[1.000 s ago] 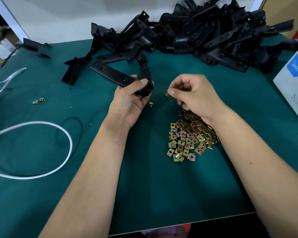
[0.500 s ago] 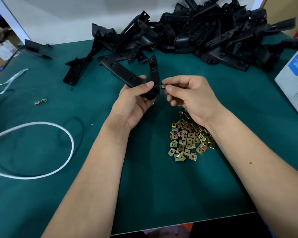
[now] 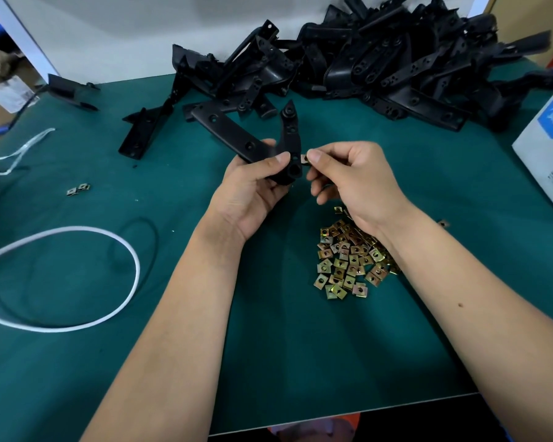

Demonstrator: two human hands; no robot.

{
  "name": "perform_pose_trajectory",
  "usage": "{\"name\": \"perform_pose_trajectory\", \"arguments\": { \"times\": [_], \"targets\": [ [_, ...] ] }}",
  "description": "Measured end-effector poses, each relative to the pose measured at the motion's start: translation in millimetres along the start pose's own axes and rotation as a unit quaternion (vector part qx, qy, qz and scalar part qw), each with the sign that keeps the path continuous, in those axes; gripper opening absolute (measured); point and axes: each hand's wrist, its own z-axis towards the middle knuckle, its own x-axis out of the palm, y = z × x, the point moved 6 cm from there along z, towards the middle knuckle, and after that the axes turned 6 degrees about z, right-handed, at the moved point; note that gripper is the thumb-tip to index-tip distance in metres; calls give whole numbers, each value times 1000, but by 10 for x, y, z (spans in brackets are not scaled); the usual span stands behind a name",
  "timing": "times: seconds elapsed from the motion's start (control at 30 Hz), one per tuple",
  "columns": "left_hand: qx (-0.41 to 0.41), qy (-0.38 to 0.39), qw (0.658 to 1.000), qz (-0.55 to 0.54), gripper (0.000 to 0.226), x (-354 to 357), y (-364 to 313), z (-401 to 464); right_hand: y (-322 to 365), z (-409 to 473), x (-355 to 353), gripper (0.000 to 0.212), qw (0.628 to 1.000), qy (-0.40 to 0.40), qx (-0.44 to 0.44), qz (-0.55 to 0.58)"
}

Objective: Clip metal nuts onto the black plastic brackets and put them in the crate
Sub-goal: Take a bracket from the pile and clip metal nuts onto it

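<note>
Right hand (image 3: 355,180) has carried a pinched brass-coloured square metal clip nut (image 3: 304,159) from the pile to the frame-centre edge of the black angled plastic bracket (image 3: 256,145); left hand (image 3: 256,193) fingers clamped on bracket; clipping imminent.

A green-topped workbench (image 3: 300,362) was seen set against a pale wall (image 3: 125,30), evenly lit, with cardboard boxes (image 3: 4,81) stacked beyond its far-left corner.

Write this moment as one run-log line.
left hand: grips black bracket | right hand: pinches metal nut at bracket edge | nut pile: on mat
</note>
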Motion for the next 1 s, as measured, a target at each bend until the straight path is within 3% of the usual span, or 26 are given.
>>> {"name": "perform_pose_trajectory", "arguments": {
  "times": [0.27,0.7,0.87,0.93,1.0],
  "targets": [
    [-7,-1,1000,5,42,-2,1,-8,-38,-20,27,14,994,-2,69,80],
    [13,-5,999,47,42,53,8,-22,-36,-40,51,22,998,-2,51,29],
    [51,-67,994,73,45,-52,-86,-11,-19,-15,76,24,999,-12,31,-35],
    [48,-95,994,4,44,-133,-103,-5,42,-17,49,22,987,-25,-32,-157],
    [53,-111,991,-49,41,-212,-125,1,98,-35,88,19,933,-10,-106,-345]
  ]
}}
